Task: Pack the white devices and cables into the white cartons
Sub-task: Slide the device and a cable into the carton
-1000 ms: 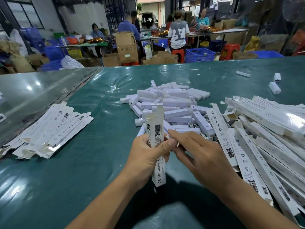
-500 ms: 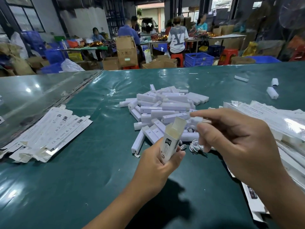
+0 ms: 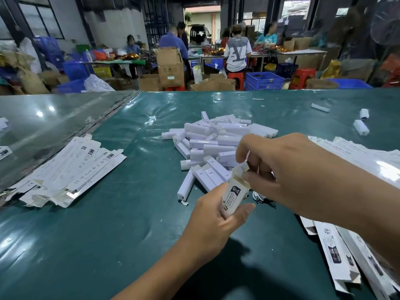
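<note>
My left hand (image 3: 213,215) grips a white carton (image 3: 234,192) low down, thumb along its right side and fingers curled round the back, with the carton tilted so its open top flaps point toward one o'clock. My right hand (image 3: 287,172) sits right at that open mouth, its fingers curled, the thumb touching the top flap; something white shows between the fingertips, but I cannot tell whether it is a device, a cable or only the flap. The two hands are close together, meeting at the carton, above the green table (image 3: 129,224). At twelve o'clock from the carton lies the heap of white devices (image 3: 214,144), with a coiled cable (image 3: 258,197) peeking out just under my right hand. At nine o'clock a fan of flat cartons (image 3: 71,172) lies on the table, and at three to five o'clock, partly under my right forearm, another pile of flat cartons (image 3: 337,254) spreads. A few loose devices (image 3: 361,127) lie at two o'clock, far across the table.
</note>
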`<move>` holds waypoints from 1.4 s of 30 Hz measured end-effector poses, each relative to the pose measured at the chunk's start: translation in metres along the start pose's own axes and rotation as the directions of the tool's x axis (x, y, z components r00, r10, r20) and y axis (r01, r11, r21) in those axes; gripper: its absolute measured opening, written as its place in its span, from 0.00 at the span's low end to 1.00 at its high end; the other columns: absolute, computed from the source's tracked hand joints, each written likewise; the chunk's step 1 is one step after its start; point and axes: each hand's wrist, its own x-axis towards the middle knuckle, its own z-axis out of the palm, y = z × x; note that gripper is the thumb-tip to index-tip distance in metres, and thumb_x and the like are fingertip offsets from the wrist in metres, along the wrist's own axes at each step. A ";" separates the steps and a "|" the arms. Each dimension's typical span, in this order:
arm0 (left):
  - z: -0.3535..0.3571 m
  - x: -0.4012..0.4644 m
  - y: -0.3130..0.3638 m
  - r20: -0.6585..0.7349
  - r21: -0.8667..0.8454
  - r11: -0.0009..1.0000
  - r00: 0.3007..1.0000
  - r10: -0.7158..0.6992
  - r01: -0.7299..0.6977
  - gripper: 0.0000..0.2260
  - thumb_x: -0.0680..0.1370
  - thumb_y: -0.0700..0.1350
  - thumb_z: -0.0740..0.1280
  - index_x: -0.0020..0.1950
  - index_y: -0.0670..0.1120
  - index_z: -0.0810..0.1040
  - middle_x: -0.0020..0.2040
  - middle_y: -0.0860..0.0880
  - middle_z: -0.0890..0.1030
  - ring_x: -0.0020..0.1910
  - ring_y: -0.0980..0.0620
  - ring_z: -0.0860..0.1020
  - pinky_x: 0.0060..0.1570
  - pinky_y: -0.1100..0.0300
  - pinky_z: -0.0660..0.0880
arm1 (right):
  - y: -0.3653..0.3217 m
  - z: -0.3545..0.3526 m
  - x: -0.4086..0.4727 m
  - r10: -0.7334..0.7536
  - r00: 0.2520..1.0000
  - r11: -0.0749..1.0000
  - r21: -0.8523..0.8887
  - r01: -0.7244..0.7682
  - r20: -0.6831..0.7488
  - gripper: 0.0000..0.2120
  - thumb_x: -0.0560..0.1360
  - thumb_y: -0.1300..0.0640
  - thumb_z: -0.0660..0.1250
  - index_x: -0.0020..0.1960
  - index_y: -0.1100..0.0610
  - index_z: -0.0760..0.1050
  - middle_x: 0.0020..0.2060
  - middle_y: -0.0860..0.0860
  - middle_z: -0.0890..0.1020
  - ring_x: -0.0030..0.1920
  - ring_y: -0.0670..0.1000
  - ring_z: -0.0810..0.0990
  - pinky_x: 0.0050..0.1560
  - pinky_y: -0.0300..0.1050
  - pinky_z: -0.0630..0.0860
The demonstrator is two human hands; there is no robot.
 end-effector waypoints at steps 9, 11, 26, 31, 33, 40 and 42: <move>0.001 -0.001 -0.001 -0.008 0.043 0.999 1.000 0.023 -0.023 0.11 0.76 0.58 0.70 0.50 0.52 0.77 0.35 0.55 0.72 0.35 0.59 0.67 0.35 0.65 0.66 | 0.007 -0.004 -0.004 0.029 1.000 0.995 0.091 -0.029 0.002 0.05 0.74 0.48 0.70 0.43 0.47 0.83 0.32 0.42 0.80 0.39 0.41 0.77 0.38 0.33 0.71; 0.001 -0.001 0.000 -0.016 0.045 0.999 0.999 0.030 -0.029 0.08 0.76 0.58 0.70 0.46 0.55 0.76 0.33 0.58 0.70 0.32 0.59 0.65 0.34 0.68 0.64 | 0.005 0.000 -0.003 0.024 0.999 0.998 0.063 -0.022 -0.027 0.06 0.74 0.50 0.69 0.43 0.48 0.84 0.31 0.41 0.79 0.39 0.39 0.77 0.39 0.30 0.70; -0.003 0.001 -0.004 -0.049 -0.050 0.998 0.999 0.025 -0.027 0.09 0.77 0.56 0.70 0.55 0.56 0.78 0.36 0.55 0.77 0.32 0.60 0.69 0.33 0.64 0.67 | 0.012 0.034 -0.016 0.054 0.972 0.974 0.224 -0.001 -0.228 0.10 0.81 0.41 0.62 0.51 0.43 0.79 0.48 0.38 0.75 0.51 0.41 0.76 0.49 0.33 0.70; -0.003 0.001 0.001 -0.129 -0.100 0.991 0.989 0.079 -0.092 0.15 0.78 0.54 0.68 0.63 0.55 0.72 0.48 0.49 0.79 0.45 0.41 0.77 0.45 0.41 0.77 | 0.020 0.061 -0.028 -0.037 0.881 0.969 0.198 0.147 -0.472 0.06 0.77 0.56 0.70 0.53 0.55 0.82 0.52 0.47 0.82 0.52 0.44 0.81 0.50 0.36 0.77; -0.005 0.001 0.003 -0.184 0.002 0.989 0.972 0.149 -0.151 0.13 0.80 0.55 0.66 0.63 0.55 0.74 0.54 0.49 0.78 0.52 0.47 0.79 0.51 0.40 0.76 | 0.020 0.072 -0.031 -0.046 0.861 0.960 0.216 0.178 -0.506 0.09 0.79 0.56 0.68 0.57 0.56 0.82 0.55 0.48 0.82 0.57 0.42 0.80 0.57 0.34 0.74; -0.010 -0.003 0.011 -0.260 0.120 0.959 0.925 0.278 -0.255 0.17 0.80 0.54 0.68 0.68 0.56 0.75 0.59 0.52 0.81 0.56 0.45 0.81 0.52 0.49 0.79 | 0.021 0.087 -0.034 -0.055 0.809 0.966 0.173 0.191 -0.585 0.13 0.79 0.57 0.64 0.60 0.57 0.82 0.58 0.50 0.80 0.62 0.50 0.79 0.61 0.40 0.74; -0.013 -0.003 0.013 -0.263 0.127 0.950 0.914 0.309 -0.284 0.17 0.79 0.53 0.69 0.68 0.56 0.75 0.60 0.53 0.80 0.56 0.46 0.81 0.51 0.54 0.79 | 0.022 0.087 -0.034 -0.007 0.824 0.953 0.245 0.177 -0.567 0.13 0.80 0.54 0.63 0.61 0.52 0.82 0.59 0.49 0.78 0.64 0.51 0.77 0.59 0.40 0.73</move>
